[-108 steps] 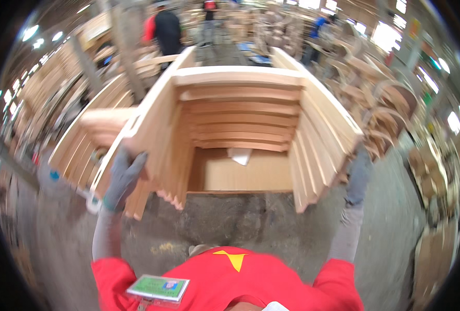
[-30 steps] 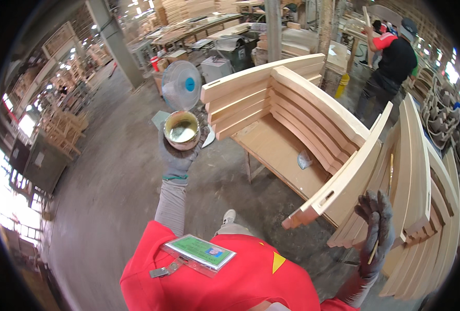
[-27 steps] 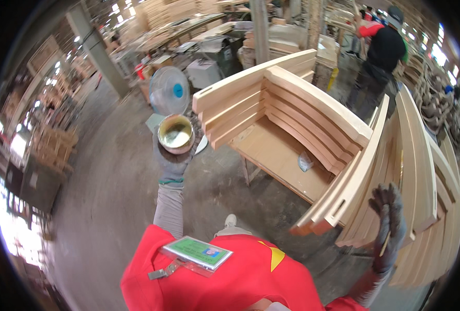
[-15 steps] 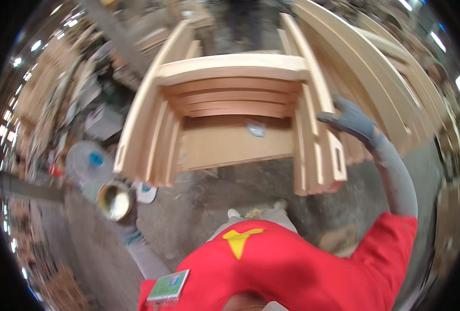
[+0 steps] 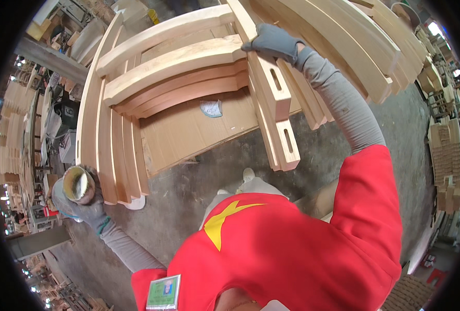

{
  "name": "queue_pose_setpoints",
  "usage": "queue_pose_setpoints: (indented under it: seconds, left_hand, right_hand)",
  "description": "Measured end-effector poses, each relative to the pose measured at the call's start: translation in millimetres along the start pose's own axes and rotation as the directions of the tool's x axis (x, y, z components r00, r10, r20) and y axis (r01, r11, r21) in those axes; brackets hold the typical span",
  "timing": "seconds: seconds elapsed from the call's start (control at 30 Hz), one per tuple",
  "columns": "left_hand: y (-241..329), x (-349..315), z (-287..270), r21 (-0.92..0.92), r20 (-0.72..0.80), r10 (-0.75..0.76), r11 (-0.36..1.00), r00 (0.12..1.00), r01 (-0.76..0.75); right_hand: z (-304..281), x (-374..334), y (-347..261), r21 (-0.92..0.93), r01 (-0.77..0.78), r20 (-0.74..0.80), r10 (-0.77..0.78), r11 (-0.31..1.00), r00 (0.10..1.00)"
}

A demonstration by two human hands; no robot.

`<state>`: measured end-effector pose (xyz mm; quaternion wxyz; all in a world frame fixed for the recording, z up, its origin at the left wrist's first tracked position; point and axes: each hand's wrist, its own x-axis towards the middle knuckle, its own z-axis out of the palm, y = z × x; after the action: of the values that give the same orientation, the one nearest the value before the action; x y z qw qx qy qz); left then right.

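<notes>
My left hand [image 5: 89,211], in a grey glove, is closed around a round cup [image 5: 78,185] with pale, whitish contents. It sits low at the left, close to the leg ends of the stacked frames. My gloved right hand [image 5: 275,41] is wrapped over the right leg of the top wooden frame [image 5: 170,66], part of whose grip is hidden. That frame has curved crossbars and a slotted leg end. Under it lie several similar frames [image 5: 191,93], their right legs offset from the top one.
A cardboard sheet [image 5: 188,137] with a small clear plastic piece [image 5: 211,108] on it lies beneath the frames. More curved wooden parts [image 5: 339,57] are stacked at the right. A grey beam [image 5: 51,61] crosses at the far left. Concrete floor [image 5: 188,189] surrounds my feet.
The top frame has shifted out of line with the stack, opening a gap between crossbars. My right hand has moved up and left in view; the cup is now nearer the left legs.
</notes>
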<state>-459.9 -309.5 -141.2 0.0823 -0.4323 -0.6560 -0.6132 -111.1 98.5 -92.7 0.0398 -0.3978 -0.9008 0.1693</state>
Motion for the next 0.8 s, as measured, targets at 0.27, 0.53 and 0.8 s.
queue_pose_setpoints:
  seconds: [0.27,0.53,0.8]
  left_hand:
    - [-14.4,-50.5,-102.0,-0.878,-0.072,-0.386,0.461,0.92,0.126]
    - [43.0,-58.5,-89.2,-0.92,0.167,-0.631,0.176,0.757,0.35]
    - [39.7,-44.7,-88.9,-0.905,0.366,-0.338,0.086,0.867,0.416]
  right_hand:
    - [-12.8,-86.4,-49.3,0.514,0.42,-0.498,-0.138,0.748,0.856]
    - [21.0,-134.5,-207.1,0.472,0.612,-0.357,-0.498,0.634,0.791]
    - [100.8,-123.7,-369.6,0.5,0.861,-0.638,-0.635,0.089,0.436]
